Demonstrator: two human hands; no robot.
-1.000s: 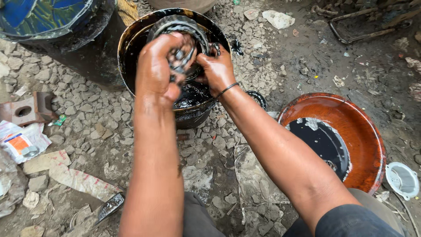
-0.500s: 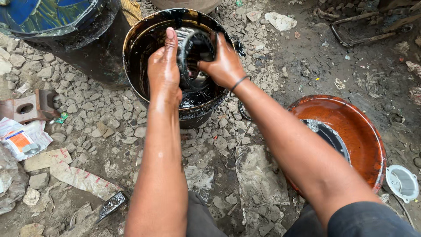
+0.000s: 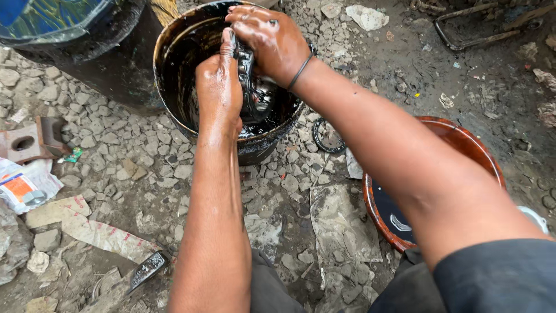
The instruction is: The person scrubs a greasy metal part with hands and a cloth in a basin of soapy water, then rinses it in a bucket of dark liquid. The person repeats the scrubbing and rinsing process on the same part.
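Metal part [image 3: 250, 81], oily, being washed over black bucket [image 3: 174, 52]; left hand [image 3: 219, 87] and right hand [image 3: 272, 40] both clamping it; next needing firm grip, slippery.

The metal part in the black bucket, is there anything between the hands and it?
Nothing visible. The left hand and the right hand both press directly on the oily metal part, held between them inside the black bucket, over the dark liquid. Much of the part is hidden by the hands.
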